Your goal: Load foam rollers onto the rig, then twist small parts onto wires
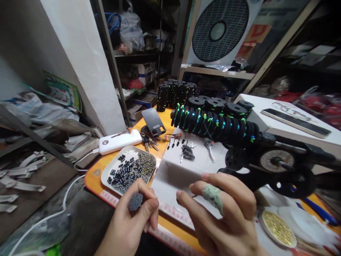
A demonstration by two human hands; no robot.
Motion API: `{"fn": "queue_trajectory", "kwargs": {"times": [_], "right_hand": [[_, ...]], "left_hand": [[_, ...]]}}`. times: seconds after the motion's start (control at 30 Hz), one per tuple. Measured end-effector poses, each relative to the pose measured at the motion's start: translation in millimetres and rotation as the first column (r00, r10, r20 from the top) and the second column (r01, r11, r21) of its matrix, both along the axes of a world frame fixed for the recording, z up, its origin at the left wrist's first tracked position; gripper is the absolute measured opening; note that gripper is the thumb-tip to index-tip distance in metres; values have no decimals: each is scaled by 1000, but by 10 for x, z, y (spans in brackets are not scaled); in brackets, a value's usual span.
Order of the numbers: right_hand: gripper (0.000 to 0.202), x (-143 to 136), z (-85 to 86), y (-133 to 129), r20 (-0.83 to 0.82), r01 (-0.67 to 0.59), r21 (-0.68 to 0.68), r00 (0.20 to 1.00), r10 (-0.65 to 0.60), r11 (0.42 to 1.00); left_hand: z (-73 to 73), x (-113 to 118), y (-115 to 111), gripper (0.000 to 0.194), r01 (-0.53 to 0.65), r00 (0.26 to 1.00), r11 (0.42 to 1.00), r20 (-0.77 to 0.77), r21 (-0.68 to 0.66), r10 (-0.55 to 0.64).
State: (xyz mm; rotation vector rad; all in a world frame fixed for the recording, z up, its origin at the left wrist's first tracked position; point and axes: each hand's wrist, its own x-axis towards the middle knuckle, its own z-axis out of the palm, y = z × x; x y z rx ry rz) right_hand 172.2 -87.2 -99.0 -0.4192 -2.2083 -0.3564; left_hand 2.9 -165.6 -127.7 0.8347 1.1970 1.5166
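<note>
My left hand (133, 217) is closed around a bundle of thin grey strands (136, 202), its cut ends packed together and facing me. Thumb and fingertips meet at the right of the bundle. My right hand (221, 213) is beside it with fingers bent and apart, a green wrap (213, 196) around one finger. A tiny dark speck shows near its fingertips; whether they touch it I cannot tell. Just beyond my left hand is a cream tray (106, 170) of small black pieces (125, 169) and grey and yellow bits (145, 164).
A black spindle with ribbed rings and green ties (213, 122) juts over the table from a geared machine (277, 160). Black cylinders (162, 97) stand behind. Around are a power bank (119, 141), keys (149, 141), a phone stand (153, 122), and a dish of gold bits (278, 227).
</note>
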Motion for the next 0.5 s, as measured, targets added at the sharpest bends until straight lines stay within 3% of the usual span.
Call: {"fn": "queue_trajectory", "kwargs": {"times": [0.13,0.23,0.3,0.4,0.5], "right_hand": [[16,8,63,19,22,51,79,998,-53,996],[18,-16,86,74,30,25,-56,999,-23,998],[23,3,130,182,16,14,-135,1000,-12,991],[23,88,239,409,-50,86,-105,995,-92,991],[24,119,304,487,-40,201,-55,978,-203,978]], "left_hand": [[130,-67,35,11,105,942,988,-307,-110,-134],[238,-99,65,21,175,847,982,-498,-72,-187],[284,-122,70,24,212,849,977,-490,-23,-196],[293,-154,34,25,269,873,963,-426,15,-237],[253,-144,-44,19,200,893,979,-420,49,-161]]}}
